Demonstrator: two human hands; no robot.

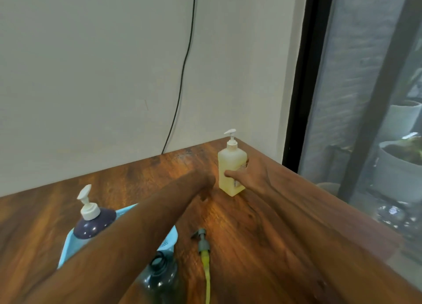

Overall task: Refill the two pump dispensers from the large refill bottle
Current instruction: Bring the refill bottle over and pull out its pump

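At the far right corner of the surface point(125, 178), the right hand point(253, 176) grips the upright pale yellow pump bottle point(231, 166), thumb on its front, fingers behind. Just left of it, the left hand point(206, 182) is too blurred to tell open from closed. Both hands reach well beyond the open dark bottle point(161, 274), which stands nearest the person. A loose pump point(202, 242) lies beside that, and a dark blue pump bottle point(93, 223) stands in a light blue tray point(65, 249).

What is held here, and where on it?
The right hand grips the cream pump bottle round its mid-body, thumb in front; the left hand, blurred, cannot be judged.
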